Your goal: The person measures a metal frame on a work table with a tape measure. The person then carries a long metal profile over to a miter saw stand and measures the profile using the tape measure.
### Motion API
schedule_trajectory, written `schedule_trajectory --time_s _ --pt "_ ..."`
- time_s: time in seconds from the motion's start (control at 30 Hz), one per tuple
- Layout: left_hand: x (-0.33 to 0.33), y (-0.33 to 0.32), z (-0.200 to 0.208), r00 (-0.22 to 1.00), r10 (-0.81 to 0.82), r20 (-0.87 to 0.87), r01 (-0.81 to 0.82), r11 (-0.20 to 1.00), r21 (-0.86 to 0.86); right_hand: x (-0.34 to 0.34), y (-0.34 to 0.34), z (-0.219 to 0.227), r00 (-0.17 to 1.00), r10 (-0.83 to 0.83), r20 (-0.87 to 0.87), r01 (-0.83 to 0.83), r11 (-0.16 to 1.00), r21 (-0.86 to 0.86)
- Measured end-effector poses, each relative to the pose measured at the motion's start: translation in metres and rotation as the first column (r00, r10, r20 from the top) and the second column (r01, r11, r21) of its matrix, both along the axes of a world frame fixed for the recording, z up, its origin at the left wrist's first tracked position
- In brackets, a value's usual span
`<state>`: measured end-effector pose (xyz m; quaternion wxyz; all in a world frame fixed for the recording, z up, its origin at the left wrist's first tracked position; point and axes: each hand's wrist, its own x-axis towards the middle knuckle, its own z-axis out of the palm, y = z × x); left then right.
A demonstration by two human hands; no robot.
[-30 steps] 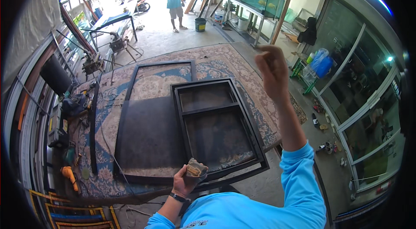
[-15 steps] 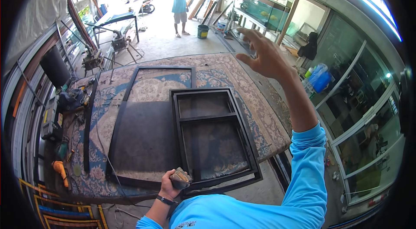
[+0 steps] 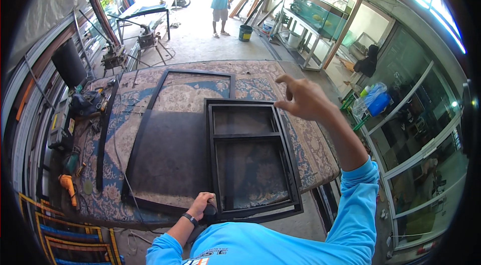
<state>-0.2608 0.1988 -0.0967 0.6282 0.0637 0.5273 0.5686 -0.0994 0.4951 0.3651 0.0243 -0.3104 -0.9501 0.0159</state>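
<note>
Well, carpet beneath frames (aquarium beyond).

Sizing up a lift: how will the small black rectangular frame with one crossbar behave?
The small black rectangular frame is likely stiff: its bars look solid, braced by a crossbar. Pushed, it would probably slide, not roll: it lies flat, overlapping the large black frame with a dark panel.

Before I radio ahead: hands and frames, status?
Left hand gripping dark object. Right hand raised, seemingly empty. Smaller black frame overlapping larger frame. Cable crossing larger frame's corner.
</note>
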Motion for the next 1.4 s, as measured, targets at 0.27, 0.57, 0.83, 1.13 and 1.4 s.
schedule_trajectory --time_s 0.27,0.57,0.83,1.13,1.4 --pt "0.004 -0.001 0.011 0.994 -0.016 -0.106 0.009 0.998 -0.06 -0.02 -0.005 -0.025 0.986 -0.011 -0.164 0.007 1.0 -0.022" --pt "0.003 -0.002 0.009 0.995 -0.008 -0.102 0.003 0.999 -0.048 -0.015 -0.01 -0.004 0.914 0.127 -0.386 -0.061 0.982 0.179" --pt "0.0 -0.001 0.015 0.996 -0.065 -0.054 0.064 0.998 -0.017 -0.007 0.005 0.016 0.792 0.611 0.008 -0.461 0.588 0.665" --pt "0.002 -0.003 0.01 0.996 0.015 -0.083 -0.017 0.999 -0.029 0.014 0.018 0.025 0.852 -0.062 -0.519 0.117 0.99 0.073" --pt "0.005 -0.002 0.015 0.993 -0.005 -0.12 -0.003 0.998 -0.066 -0.006 -0.009 -0.074 0.977 -0.023 -0.214 0.009 0.998 -0.067"
